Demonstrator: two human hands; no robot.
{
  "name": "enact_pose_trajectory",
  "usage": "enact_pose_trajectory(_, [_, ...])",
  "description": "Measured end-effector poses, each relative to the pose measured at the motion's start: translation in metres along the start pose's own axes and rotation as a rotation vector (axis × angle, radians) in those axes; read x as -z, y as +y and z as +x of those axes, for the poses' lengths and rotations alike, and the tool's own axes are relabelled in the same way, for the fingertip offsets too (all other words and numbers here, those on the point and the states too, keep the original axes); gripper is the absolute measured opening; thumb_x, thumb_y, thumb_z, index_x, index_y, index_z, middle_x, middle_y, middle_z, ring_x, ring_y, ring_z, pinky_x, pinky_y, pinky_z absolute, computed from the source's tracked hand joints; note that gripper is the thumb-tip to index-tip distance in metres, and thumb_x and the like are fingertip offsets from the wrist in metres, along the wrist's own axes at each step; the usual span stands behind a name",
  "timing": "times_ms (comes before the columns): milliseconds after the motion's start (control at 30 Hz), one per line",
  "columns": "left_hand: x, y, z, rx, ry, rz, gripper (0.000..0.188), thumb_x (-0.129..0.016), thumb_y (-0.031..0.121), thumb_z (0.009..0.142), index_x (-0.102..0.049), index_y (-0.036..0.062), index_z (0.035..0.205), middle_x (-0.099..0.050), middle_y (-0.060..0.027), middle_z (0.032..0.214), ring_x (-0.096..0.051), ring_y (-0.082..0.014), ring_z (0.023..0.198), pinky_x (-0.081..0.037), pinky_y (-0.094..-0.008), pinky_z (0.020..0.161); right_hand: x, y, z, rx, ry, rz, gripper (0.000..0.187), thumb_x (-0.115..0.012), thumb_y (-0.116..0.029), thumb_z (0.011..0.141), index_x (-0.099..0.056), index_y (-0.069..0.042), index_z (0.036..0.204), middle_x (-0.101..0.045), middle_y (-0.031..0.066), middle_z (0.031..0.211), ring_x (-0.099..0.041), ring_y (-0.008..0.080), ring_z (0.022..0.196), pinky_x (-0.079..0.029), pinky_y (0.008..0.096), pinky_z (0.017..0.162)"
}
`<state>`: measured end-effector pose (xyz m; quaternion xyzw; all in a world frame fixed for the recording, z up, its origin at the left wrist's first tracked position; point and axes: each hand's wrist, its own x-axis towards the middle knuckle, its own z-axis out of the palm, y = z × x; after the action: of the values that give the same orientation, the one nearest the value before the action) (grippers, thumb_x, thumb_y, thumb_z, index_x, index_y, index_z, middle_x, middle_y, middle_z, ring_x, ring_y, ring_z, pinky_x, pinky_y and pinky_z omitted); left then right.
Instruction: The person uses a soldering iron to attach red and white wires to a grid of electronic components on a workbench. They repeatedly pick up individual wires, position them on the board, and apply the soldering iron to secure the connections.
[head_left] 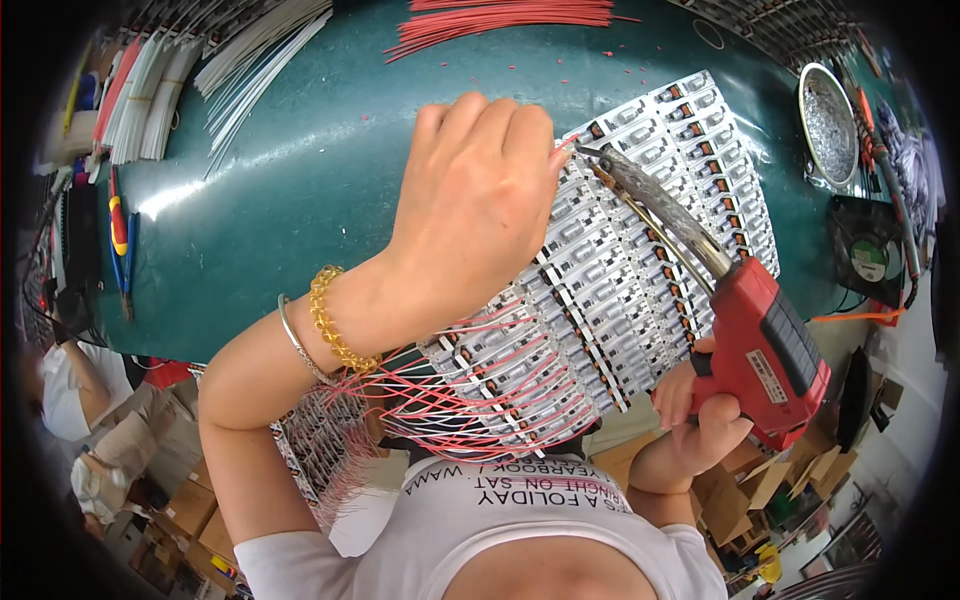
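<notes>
Dark green worktop (300,180) catching glare on its left, cardboard boxes (190,510) sitting on the floor below, small black fan (866,255) resting far right.

Left hand (480,190) pinches red wire at soldering gun (690,270) tip, over circuit board panel (640,270).
Left of grip: open green mat (320,170), passable.
Beyond grip: red wire bundle (500,15) near far edge.
Right of grip: gun barrel blocks; farther right metal bowl (828,125), fan (868,255).
Near side: soldered wire leads (440,390) tangle, block.
</notes>
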<state>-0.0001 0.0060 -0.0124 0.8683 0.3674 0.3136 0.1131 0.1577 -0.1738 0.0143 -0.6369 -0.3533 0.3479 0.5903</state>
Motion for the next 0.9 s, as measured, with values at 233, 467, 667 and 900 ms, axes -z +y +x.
enact_pose_trajectory(233, [0.001,0.0,-0.001,-0.007,-0.007,0.014,0.014,-0.063,0.007,0.076,-0.05,0.005,0.071,-0.051,-0.0065,0.067,-0.046,-0.0245,0.063,-0.034,-0.0347,0.061,0.004,0.01,-0.003,0.033,0.001,-0.026,0.063,-0.057,-0.043,0.083,-0.04,0.014,0.104,-0.04,0.0025,0.045,-0.039,0.0101,0.034,-0.034,0.0232,0.036])
enact_pose_trajectory(467, [0.0,-0.002,-0.002,-0.014,0.004,-0.003,0.015,-0.063,0.007,0.076,-0.05,0.0049,0.07,-0.051,-0.0065,0.066,-0.046,-0.0245,0.063,-0.034,-0.0346,0.061,0.019,0.018,-0.009,0.185,-0.005,-0.235,0.071,-0.059,-0.046,0.082,-0.039,0.017,0.107,-0.042,0.0024,0.045,-0.039,0.01,0.034,-0.033,0.0227,0.036])
enact_pose_trajectory(667, [0.002,0.001,0.0,0.006,-0.006,-0.004,0.013,-0.064,0.007,0.075,-0.052,0.0045,0.07,-0.052,-0.0067,0.066,-0.048,-0.025,0.063,-0.035,-0.0349,0.063,0.019,0.021,-0.007,0.191,-0.007,-0.169,0.072,-0.057,-0.046,0.082,-0.039,0.018,0.109,-0.041,0.0012,0.044,-0.038,0.0096,0.034,-0.033,0.022,0.036])
enact_pose_trajectory(900, [0.036,0.004,0.015,0.077,0.164,-0.236,0.007,-0.066,0.003,0.074,-0.061,0.0004,0.072,-0.061,-0.0046,0.068,-0.053,-0.011,0.06,-0.039,-0.0227,0.057,0.015,0.009,-0.01,0.082,0.036,-0.015,0.076,-0.056,-0.051,0.081,-0.038,0.015,0.114,-0.039,-0.0003,0.043,-0.037,0.0085,0.033,-0.03,0.0213,0.035])
